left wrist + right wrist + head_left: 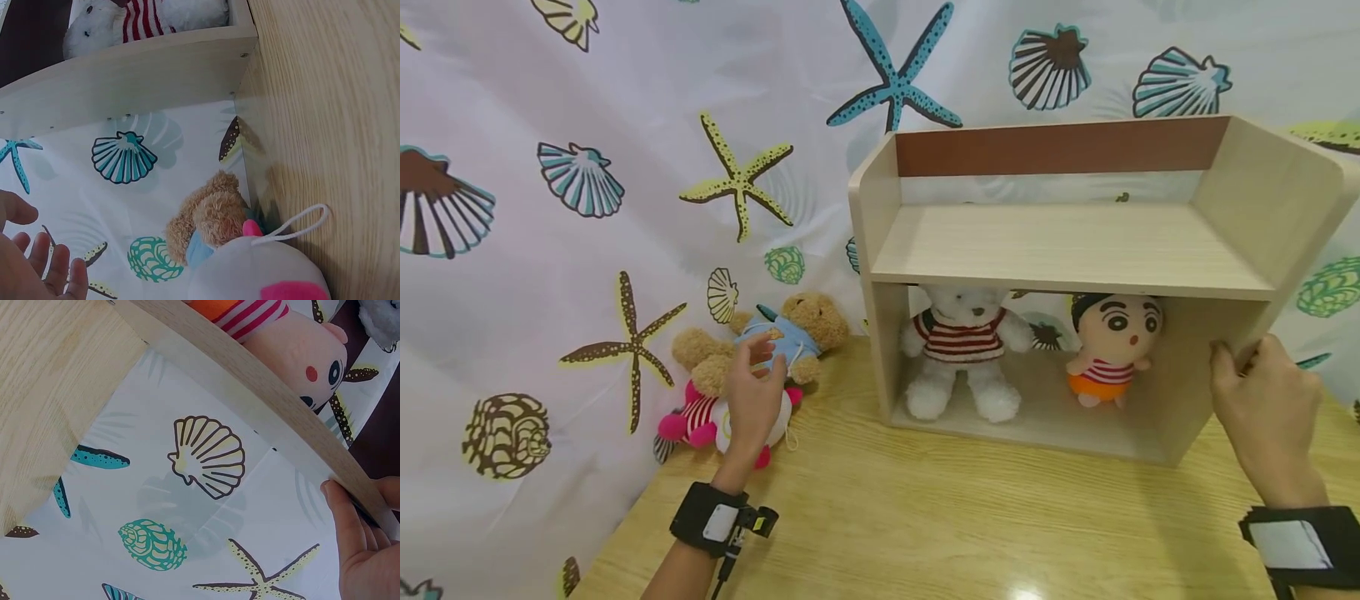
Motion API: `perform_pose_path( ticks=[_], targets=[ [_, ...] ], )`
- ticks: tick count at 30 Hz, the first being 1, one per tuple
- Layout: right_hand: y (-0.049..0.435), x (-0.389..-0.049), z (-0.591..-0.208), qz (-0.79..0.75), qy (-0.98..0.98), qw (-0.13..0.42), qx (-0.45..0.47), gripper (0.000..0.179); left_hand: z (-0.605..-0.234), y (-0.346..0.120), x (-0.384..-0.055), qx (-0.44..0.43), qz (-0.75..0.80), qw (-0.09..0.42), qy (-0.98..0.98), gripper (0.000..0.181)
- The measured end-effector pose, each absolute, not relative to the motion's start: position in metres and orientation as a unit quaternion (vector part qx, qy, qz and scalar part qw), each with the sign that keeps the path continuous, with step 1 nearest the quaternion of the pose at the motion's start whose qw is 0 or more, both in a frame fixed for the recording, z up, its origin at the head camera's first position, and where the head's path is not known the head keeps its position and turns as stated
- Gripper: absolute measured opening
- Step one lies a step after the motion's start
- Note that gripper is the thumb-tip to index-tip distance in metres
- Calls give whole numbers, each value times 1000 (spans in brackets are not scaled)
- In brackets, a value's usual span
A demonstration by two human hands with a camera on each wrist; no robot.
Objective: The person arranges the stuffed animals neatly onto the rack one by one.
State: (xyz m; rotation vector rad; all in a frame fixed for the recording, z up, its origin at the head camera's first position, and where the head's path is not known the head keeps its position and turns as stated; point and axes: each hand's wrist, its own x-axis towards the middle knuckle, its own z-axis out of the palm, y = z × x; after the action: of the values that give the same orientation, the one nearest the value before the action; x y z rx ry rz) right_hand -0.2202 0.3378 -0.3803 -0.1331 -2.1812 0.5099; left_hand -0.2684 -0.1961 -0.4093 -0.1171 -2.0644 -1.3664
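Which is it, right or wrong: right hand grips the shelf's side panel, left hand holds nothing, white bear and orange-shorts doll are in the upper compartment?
Wrong level: the head view shows the white bear and orange-shorts doll in the lower compartment. The right hand does grip the shelf's side panel, and the left hand holds nothing.

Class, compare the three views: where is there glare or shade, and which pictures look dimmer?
Head view: glare spot on the tabletop at the frame's bottom edge, the shelf shaded in its lower compartment; left wrist view: dimmer, greyish; right wrist view: dimmer, cloth greyish.
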Motion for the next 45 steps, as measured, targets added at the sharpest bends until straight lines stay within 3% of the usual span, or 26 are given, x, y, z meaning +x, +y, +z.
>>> perform_pose_path(
  ticks=[12, 25, 38, 45],
  targets=[
    [339, -219, -380, 204, -876, 434, -48, 29, -412, -222, -270, -29, -456, 276, -845, 32],
    [341, -218, -382, 208, -876, 433, -47, 29, -412, -247, -271, -39, -398, 151, -904, 34],
    [340, -221, -383, 203, -877, 433, -48, 30, -410, -261, -270, -62, -296, -3, -953, 53],
    [340, -220, -383, 205, -875, 437, -46, 29, -414, -272, -274, -73, -253, -17, -964, 56]
  ],
)
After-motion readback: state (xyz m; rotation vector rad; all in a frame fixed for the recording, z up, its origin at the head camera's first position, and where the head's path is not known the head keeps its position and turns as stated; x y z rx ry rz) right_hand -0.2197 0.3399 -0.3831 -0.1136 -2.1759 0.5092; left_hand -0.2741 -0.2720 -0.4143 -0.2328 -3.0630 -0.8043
